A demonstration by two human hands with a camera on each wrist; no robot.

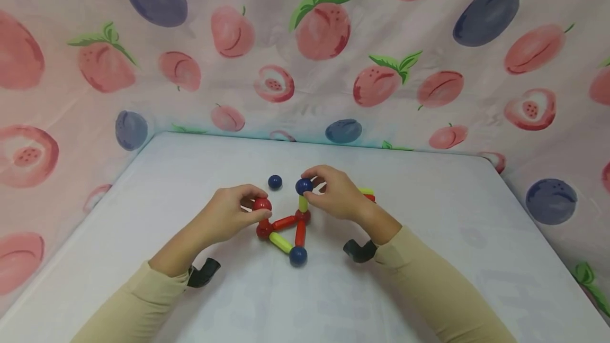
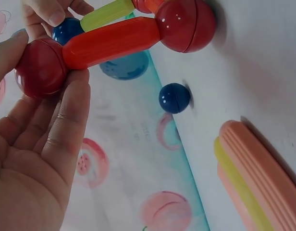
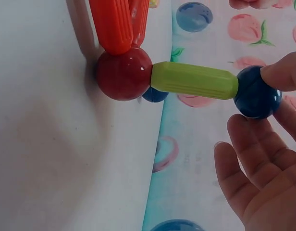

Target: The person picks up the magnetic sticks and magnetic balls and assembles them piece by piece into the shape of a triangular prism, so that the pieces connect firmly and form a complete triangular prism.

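Observation:
A frame of plastic rods and balls stands on the table. Its base is a triangle: two red rods [image 1: 299, 234] and a yellow-green rod [image 1: 280, 242] join two dark red balls [image 1: 303, 216] and a blue ball [image 1: 298, 256]. My left hand [image 1: 233, 210] pinches a red ball [image 2: 41, 68] atop an upright red rod [image 2: 112, 41] at the left corner. With thumb and fingers, my right hand [image 1: 335, 192] holds a blue ball [image 3: 257, 92] on top of an upright yellow-green rod [image 3: 193, 80] at the far corner.
A loose blue ball [image 1: 275, 182] lies behind the frame. Yellow and red rods [image 1: 367, 192] lie partly hidden behind the right hand. In the left wrist view, salmon-coloured and yellow rods [image 2: 261, 168] lie together on the table. A fruit-print cloth [image 1: 305, 99] hangs along the table's back edge.

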